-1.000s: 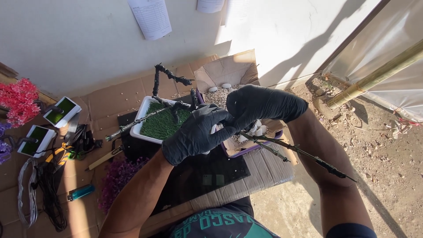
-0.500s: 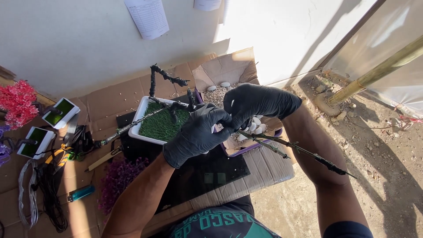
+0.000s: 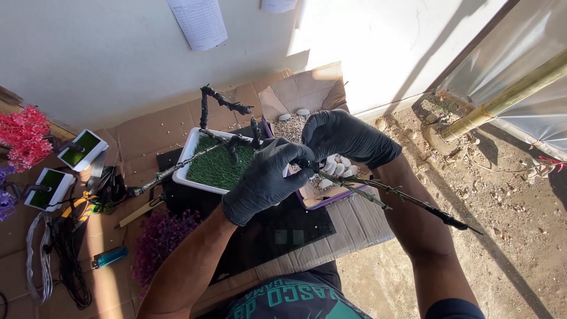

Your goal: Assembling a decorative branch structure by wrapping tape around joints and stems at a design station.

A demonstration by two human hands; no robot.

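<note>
Both hands wear black gloves and meet above the middle of the flattened cardboard sheets [image 3: 147, 133] that cover the ground by the white wall. The left hand [image 3: 266, 180] is curled, its fingers pressed together around the near end of a thin dark branch [image 3: 407, 198] with small green leaves; the right hand [image 3: 345, 137] is bent over the same spot, its fingertips pinching the branch just beside the left ones, so the two gloves touch. From the grip the branch runs out past the right edge of the cardboard and ends over the bare, gravelly soil. Just behind the hands, towards the wall, stands a white rectangular tray [image 3: 190, 155] lined with green artificial grass, from which a twisted black wire trunk [image 3: 220, 105] rises with bent arms. To the right of the tray, partly hidden by the hands, is a shallow box of pale gravel and white pebbles [image 3: 289, 125]. Along the left edge of the cardboard lie two small white trays [image 3: 65, 168] with green inserts, red artificial flowers [image 3: 23, 133], coiled cables [image 3: 62, 260] and a blue lighter [image 3: 110, 256]; a clump of purple artificial flowers [image 3: 159, 242] lies near the front edge.
</note>
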